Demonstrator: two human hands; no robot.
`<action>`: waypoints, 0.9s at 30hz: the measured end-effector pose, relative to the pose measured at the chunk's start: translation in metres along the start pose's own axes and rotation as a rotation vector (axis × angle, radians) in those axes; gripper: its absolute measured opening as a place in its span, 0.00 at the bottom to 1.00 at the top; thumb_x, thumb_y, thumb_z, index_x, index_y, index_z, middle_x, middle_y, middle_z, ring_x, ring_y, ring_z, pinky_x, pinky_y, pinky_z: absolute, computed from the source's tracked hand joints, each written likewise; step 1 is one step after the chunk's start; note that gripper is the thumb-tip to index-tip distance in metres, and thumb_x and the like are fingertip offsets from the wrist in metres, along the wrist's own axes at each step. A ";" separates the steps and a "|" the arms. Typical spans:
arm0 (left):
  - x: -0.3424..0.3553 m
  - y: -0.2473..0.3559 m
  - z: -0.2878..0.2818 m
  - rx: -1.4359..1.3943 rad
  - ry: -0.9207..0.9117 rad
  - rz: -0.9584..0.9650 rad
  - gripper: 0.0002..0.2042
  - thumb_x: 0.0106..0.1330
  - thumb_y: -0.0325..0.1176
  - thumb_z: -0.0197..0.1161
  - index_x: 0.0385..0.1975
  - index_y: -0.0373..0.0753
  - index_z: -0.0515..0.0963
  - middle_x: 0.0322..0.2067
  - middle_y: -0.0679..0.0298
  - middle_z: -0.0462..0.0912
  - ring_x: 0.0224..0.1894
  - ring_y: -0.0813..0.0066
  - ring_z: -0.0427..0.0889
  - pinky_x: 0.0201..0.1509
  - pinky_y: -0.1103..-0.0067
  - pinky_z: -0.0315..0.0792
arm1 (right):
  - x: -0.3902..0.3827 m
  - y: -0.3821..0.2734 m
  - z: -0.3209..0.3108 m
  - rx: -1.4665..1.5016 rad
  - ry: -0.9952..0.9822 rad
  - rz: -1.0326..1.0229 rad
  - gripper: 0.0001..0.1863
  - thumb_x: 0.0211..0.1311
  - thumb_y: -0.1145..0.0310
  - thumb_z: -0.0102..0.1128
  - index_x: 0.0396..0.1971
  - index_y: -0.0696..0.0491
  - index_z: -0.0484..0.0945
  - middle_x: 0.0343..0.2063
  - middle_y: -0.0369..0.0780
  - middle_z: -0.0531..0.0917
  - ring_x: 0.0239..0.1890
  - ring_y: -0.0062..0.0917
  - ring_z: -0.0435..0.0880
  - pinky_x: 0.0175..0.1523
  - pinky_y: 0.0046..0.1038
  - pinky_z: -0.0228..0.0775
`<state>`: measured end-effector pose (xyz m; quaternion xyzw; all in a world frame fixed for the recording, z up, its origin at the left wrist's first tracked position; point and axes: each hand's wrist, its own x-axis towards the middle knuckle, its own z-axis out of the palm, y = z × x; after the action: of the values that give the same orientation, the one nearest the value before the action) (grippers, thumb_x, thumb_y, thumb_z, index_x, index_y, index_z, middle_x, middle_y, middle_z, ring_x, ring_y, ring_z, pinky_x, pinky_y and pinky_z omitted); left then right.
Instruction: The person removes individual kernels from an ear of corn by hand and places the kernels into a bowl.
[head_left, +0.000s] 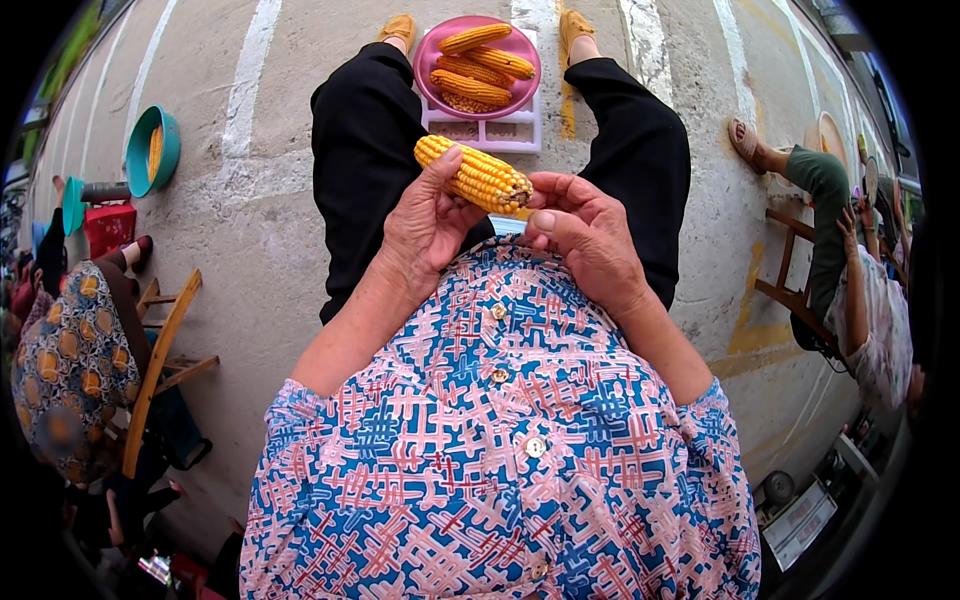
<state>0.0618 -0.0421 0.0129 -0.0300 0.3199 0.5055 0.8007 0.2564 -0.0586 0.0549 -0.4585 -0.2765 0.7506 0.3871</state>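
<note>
A yellow corn cob point(465, 172) lies across the middle of the view in my left hand point(425, 215), which is closed round its underside with the thumb along it. My right hand point(580, 225) is at the cob's right end, its curled fingers touching the tip, where some dark core shows. Beyond them, between my feet, a pink basin point(432, 62) holds several more cobs point(485, 62) and some loose kernels. It rests on a pale purple rack point(510, 138).
At left are a seated person in patterned clothes point(70, 350), a wooden chair point(155, 375), a teal basin point(160, 165) with corn and a red container point(110, 225). At right another seated person point(865, 320) is on a wooden chair point(785, 260). The concrete ground point(250, 250) bears painted lines.
</note>
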 end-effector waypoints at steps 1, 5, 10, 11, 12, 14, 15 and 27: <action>0.000 0.000 0.000 0.014 0.008 -0.002 0.15 0.66 0.33 0.59 0.48 0.35 0.67 0.42 0.57 0.78 0.46 0.68 0.81 0.48 0.72 0.81 | -0.001 0.000 -0.002 0.028 0.017 0.018 0.23 0.55 0.75 0.64 0.51 0.63 0.70 0.36 0.37 0.78 0.32 0.15 0.78 0.37 0.13 0.72; 0.001 0.000 -0.001 0.073 0.018 -0.010 0.15 0.66 0.33 0.60 0.48 0.35 0.67 0.42 0.57 0.78 0.46 0.68 0.81 0.46 0.73 0.82 | 0.000 -0.001 0.001 -0.010 0.034 0.008 0.21 0.55 0.72 0.65 0.48 0.62 0.73 0.33 0.36 0.79 0.30 0.13 0.77 0.34 0.13 0.71; 0.001 0.000 -0.001 0.137 0.013 0.000 0.16 0.65 0.34 0.61 0.48 0.35 0.67 0.41 0.57 0.78 0.44 0.70 0.82 0.46 0.75 0.82 | 0.002 0.000 0.005 -0.103 0.011 -0.046 0.20 0.55 0.70 0.66 0.46 0.62 0.75 0.33 0.36 0.80 0.30 0.12 0.76 0.33 0.13 0.70; 0.001 -0.001 -0.001 0.150 0.013 0.001 0.16 0.65 0.35 0.61 0.47 0.35 0.67 0.41 0.58 0.78 0.44 0.70 0.82 0.46 0.75 0.82 | 0.002 -0.001 0.005 -0.115 0.006 -0.049 0.20 0.55 0.70 0.67 0.46 0.62 0.76 0.33 0.36 0.80 0.30 0.12 0.76 0.33 0.13 0.70; 0.002 -0.001 -0.001 0.164 0.013 0.002 0.16 0.65 0.35 0.61 0.47 0.35 0.67 0.41 0.58 0.78 0.43 0.71 0.82 0.46 0.76 0.82 | 0.002 -0.001 0.006 -0.128 0.006 -0.050 0.20 0.55 0.70 0.67 0.46 0.62 0.76 0.33 0.36 0.80 0.30 0.12 0.76 0.33 0.13 0.70; 0.002 -0.001 -0.002 0.187 0.020 0.008 0.17 0.65 0.35 0.62 0.47 0.35 0.67 0.40 0.58 0.78 0.43 0.71 0.82 0.45 0.76 0.82 | 0.002 -0.002 0.006 -0.155 0.007 -0.051 0.19 0.55 0.69 0.67 0.45 0.63 0.76 0.33 0.37 0.81 0.30 0.12 0.77 0.34 0.13 0.71; 0.002 -0.001 -0.002 0.198 0.023 0.011 0.17 0.65 0.36 0.62 0.47 0.35 0.67 0.40 0.59 0.78 0.42 0.72 0.82 0.45 0.76 0.82 | 0.002 -0.002 0.006 -0.163 0.012 -0.050 0.19 0.55 0.69 0.66 0.45 0.63 0.76 0.34 0.37 0.81 0.30 0.12 0.77 0.34 0.13 0.71; 0.002 -0.004 0.004 0.329 0.081 0.079 0.21 0.63 0.41 0.64 0.49 0.36 0.67 0.40 0.61 0.77 0.43 0.74 0.81 0.44 0.76 0.82 | 0.003 0.002 0.003 -0.137 0.031 0.002 0.17 0.57 0.72 0.63 0.45 0.64 0.76 0.35 0.38 0.81 0.29 0.12 0.76 0.34 0.13 0.71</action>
<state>0.0677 -0.0416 0.0138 0.0937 0.4310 0.4760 0.7609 0.2519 -0.0570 0.0535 -0.4959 -0.3209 0.7230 0.3582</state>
